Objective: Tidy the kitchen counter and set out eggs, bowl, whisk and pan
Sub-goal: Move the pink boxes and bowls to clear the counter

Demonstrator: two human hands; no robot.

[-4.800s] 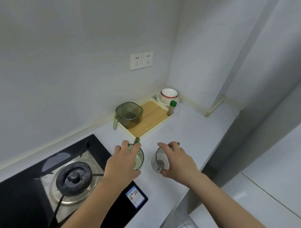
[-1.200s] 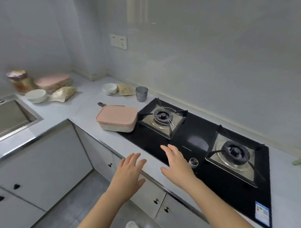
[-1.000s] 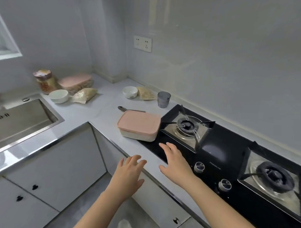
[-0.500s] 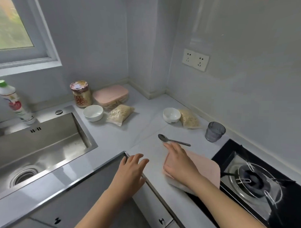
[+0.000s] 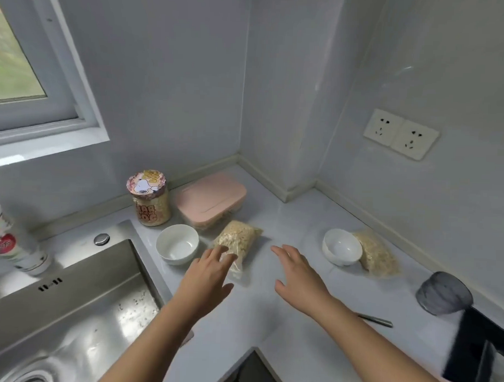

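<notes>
Both hands hover empty, fingers spread: left hand (image 5: 207,278) over the near end of the oat bag (image 5: 239,239), right hand (image 5: 299,284) just beside. Lying on the counter (image 5: 268,331) by a white bowl (image 5: 177,244), it looks light, floppy, slippery; grasp its middle.

This is a small home kitchen. A metal sink (image 5: 69,313) sits in a pale counter (image 5: 287,220) under a window (image 5: 18,68), and a black stove (image 5: 474,341) is at the right edge. A food jar (image 5: 151,198), a white bowl (image 5: 177,244), a bag (image 5: 239,239) of grain and 2 wall sockets (image 5: 385,129) are here too.
</notes>
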